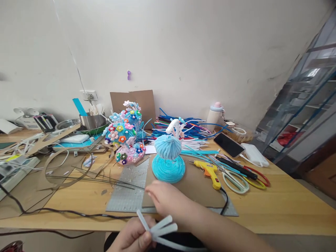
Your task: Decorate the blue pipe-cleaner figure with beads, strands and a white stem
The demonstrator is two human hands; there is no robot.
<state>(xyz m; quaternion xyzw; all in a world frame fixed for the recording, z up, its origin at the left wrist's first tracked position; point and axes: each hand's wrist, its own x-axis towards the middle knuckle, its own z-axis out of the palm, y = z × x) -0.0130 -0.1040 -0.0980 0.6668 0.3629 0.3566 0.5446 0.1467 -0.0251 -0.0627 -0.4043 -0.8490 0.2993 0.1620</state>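
Observation:
Low at the front edge, my left hand (139, 232) pinches a bunch of pale white pipe cleaners (164, 229). Several short ends fan out above the thumb, and one longer strand trails right. My right hand (166, 197) reaches across above it, over the cardboard sheet (199, 194). Its fingers are curled together beside the ends of thin dark wires (123, 183); what they hold, if anything, is hidden. Just beyond stands a figure with a round blue base (168, 169), a ribbed light-blue dome (168, 147) and a bent white piece (173, 126) on top.
A yellow glue gun (210, 171) and scissors (236, 182) lie right, near a phone (229, 145). Flower-covered pieces (123, 134) stand left of the blue figure. Pipe cleaners (162, 131) are piled behind. A black cable (78, 213) crosses the front left; a bottle (214, 117) stands at the back.

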